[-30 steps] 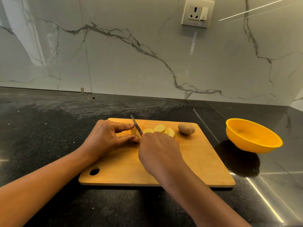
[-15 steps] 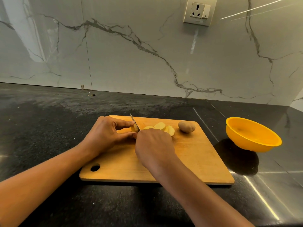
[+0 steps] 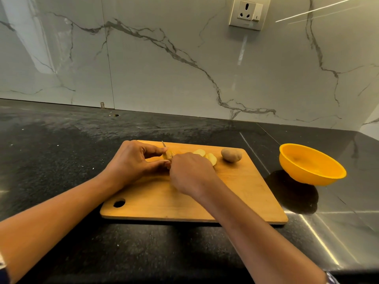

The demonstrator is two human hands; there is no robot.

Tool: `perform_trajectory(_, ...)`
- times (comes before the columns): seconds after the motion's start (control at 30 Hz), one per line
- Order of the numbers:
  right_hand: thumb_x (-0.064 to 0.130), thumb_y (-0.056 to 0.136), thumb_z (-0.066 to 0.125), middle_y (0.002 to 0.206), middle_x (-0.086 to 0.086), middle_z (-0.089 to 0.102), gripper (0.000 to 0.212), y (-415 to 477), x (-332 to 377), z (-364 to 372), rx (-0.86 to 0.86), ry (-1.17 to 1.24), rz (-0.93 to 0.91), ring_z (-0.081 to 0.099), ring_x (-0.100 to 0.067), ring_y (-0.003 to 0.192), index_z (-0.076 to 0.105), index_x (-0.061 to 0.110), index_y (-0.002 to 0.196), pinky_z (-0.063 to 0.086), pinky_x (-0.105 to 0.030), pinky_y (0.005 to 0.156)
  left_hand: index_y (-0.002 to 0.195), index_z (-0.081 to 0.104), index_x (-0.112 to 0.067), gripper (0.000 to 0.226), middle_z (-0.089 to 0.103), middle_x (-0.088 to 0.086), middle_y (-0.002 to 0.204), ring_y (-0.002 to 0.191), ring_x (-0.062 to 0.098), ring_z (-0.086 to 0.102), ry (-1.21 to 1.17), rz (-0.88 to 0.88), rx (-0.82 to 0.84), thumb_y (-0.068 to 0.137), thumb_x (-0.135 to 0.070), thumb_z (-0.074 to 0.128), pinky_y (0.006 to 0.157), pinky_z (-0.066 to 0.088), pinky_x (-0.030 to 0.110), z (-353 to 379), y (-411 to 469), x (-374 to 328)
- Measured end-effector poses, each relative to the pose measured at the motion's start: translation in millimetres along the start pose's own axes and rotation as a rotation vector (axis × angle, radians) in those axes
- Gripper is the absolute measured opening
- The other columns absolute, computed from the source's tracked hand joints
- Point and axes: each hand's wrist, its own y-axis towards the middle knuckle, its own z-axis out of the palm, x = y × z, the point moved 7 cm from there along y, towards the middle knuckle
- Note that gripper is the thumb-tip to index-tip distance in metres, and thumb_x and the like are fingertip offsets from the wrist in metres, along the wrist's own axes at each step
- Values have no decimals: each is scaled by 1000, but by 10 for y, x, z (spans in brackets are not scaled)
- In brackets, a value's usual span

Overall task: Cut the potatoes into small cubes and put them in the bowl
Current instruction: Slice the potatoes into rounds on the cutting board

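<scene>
**Both hands on the board, knife at a potato piece**

The left hand [image 3: 133, 162] lies on the board [image 3: 235, 193] with forefinger and thumb curled in, pinching a small potato piece [image 3: 168, 155] between their tips; the other fingers are tucked under. The right hand [image 3: 188, 173] is just right of it, knuckles up and closed in a fist, touching the left thumb tip. Its back hides the handle, but the thin blade of a knife [image 3: 163, 144] sticks out beyond it, slanting away over the pinched piece, so the fist grips the knife.

Just past the right hand's knuckles, on its far right side, lie several pale slices [image 3: 212, 159], overlapping one another flat on the board. Further right of them, near the board's far right corner, sits a whole potato [image 3: 231, 155], still in its skin and apart from the slices.

The orange bowl [image 3: 307, 177] stands on the dark bench [image 3: 61, 160], well to the right of both hands and off the board. Nothing shows inside it. Beyond the hands rises a marble wall [image 3: 164, 68] with a socket [image 3: 248, 13].
</scene>
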Motion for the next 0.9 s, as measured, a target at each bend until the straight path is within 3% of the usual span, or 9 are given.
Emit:
perform_trajectory(0.17, 17, 99, 43, 113, -8, 62, 26, -52, 8, 20, -11, -28, -12, 57, -21, 93, 57, 11, 120, 42, -30, 71, 108, 68, -15, 56, 70, -3, 105, 83, -27, 52, -16, -15, 4, 60, -44, 69, 78, 40, -3, -7, -8, 22)
perform_trajectory(0.37, 17, 99, 45, 116, -8, 61, 26, 67, 24, 7, 42, -22, 5, 57, -23, 100, 58, 11, 120, 45, -33, 80, 107, 70, -14, 41, 71, -2, 104, 83, -25, 53, 10, -19, -16, 70, -29, 77, 77, 40, -3, 0, 20, 71)
perform_trajectory(0.67, 17, 99, 41, 115, -10, 62, 26, -58, 3, 48, -5, -24, -12, 58, -25, 102, 59, 10, 118, 44, -33, 76, 105, 71, -14, 57, 70, -8, 100, 82, -23, 55, -33, -53, -4, 57, -46, 71, 77, 42, -1, -11, -18, 6)
perform_trajectory(0.9, 19, 98, 45, 118, -9, 61, 27, 0, 12, 58, 9, -14, 0, 58, -24, 103, 58, 10, 120, 49, -36, 87, 105, 71, -14, 41, 70, -8, 98, 82, -21, 57, 13, -58, -5, 68, -29, 78, 75, 43, -1, -5, 5, 75)
